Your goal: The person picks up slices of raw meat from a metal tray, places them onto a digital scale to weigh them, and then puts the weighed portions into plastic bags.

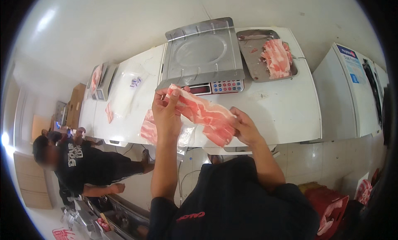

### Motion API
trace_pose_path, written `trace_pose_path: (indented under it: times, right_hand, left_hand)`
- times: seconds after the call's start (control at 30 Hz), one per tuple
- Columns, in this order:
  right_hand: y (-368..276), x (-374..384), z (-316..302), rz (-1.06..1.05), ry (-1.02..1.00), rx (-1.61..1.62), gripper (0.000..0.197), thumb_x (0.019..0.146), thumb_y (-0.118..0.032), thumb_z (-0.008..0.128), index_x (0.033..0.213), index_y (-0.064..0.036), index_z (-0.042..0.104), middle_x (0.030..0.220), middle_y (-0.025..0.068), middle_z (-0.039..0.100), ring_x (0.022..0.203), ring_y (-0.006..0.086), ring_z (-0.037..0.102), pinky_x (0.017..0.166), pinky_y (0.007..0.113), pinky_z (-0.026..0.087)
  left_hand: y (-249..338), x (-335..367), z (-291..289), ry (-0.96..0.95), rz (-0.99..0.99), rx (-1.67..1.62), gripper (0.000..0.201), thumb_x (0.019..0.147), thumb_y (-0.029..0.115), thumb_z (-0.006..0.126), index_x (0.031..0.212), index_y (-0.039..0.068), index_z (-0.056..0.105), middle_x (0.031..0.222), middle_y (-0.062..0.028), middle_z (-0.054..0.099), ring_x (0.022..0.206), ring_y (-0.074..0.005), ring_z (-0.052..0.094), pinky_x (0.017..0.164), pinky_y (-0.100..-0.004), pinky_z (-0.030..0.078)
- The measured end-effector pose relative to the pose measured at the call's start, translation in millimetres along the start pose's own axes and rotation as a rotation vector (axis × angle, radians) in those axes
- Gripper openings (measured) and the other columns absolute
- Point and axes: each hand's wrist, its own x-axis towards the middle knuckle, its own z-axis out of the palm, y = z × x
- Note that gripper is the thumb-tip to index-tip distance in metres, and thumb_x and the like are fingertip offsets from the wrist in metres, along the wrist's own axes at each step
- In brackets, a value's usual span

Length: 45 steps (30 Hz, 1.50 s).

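Between my two hands stretches a long strip of raw sliced bacon [203, 113], pink with white fat, in front of the weighing scale. My left hand [166, 109] pinches its upper left end, thumb on top. At the lower right end, my right hand [244, 126] grips it between thumb and fingers. Below and behind my left wrist, more bacon slices [149, 127] lie at the table's near edge with a clear plastic bag [186, 136], partly hidden by my arm. The scale [203, 53] has a wide metal pan and a keypad [227, 86]; its pan holds no meat.
A metal tray [255, 66] with a pile of bacon slices [277, 59] stands right of the scale. Clear plastic [124, 88] and another scale [103, 82] are on the white table's left. A person in black [83, 163] stands at left; a white freezer [338, 93] is at right.
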Motion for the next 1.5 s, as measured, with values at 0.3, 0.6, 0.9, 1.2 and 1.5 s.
trace_pose_path:
  times: [0.3,0.6,0.9,1.2,1.5]
  right_hand:
    - [19,10,95,0.141,-0.057,0.911,0.087,0.108,-0.068,0.032,0.170,-0.0098,0.016,0.176,0.0138,0.020,0.161,0.0356,0.023,0.132,0.056,0.016]
    - [71,-22,63,0.320,0.032,0.926,0.096,0.106,-0.070,0.034,0.169,-0.0012,0.010,0.176,0.0196,0.016,0.162,0.0375,0.018,0.132,0.054,0.016]
    - [106,-13,79,0.372,0.251,1.238,0.092,0.107,-0.063,0.041,0.169,-0.0004,0.012,0.176,0.0168,0.018,0.160,0.0355,0.024,0.132,0.050,0.020]
    - [229,140,116,0.326,0.185,0.612,0.069,0.112,-0.042,0.038,0.168,-0.0042,0.024,0.172,0.0136,0.031,0.156,0.0297,0.033,0.130,0.048,0.025]
    - [232,207,192,0.129,-0.044,0.228,0.064,0.111,-0.033,0.045,0.167,-0.0063,0.029,0.169,0.0115,0.037,0.152,0.0260,0.040,0.126,0.046,0.032]
  left_hand:
    - [-42,-63,-3,0.015,0.285,0.809,0.032,0.089,0.007,0.080,0.118,0.006,0.066,0.102,-0.0010,0.067,0.097,-0.0127,0.064,0.078,-0.0288,0.051]
    - [-55,-104,-105,0.110,0.142,1.104,0.044,0.088,0.026,0.086,0.120,0.006,0.063,0.105,-0.0052,0.067,0.099,-0.0189,0.063,0.083,-0.0371,0.048]
    - [-51,-103,-167,-0.317,0.282,1.705,0.019,0.080,0.019,0.079,0.087,0.009,0.065,0.086,-0.0078,0.066,0.088,-0.0279,0.063,0.075,-0.0423,0.048]
    - [-17,-82,-179,-0.492,0.492,1.510,0.022,0.075,0.021,0.075,0.089,0.009,0.063,0.085,-0.0052,0.060,0.086,-0.0240,0.060,0.075,-0.0401,0.046]
    - [20,-32,-265,-0.256,0.469,1.186,0.028,0.090,0.031,0.075,0.102,0.007,0.067,0.101,-0.0092,0.066,0.098,-0.0306,0.061,0.085,-0.0449,0.045]
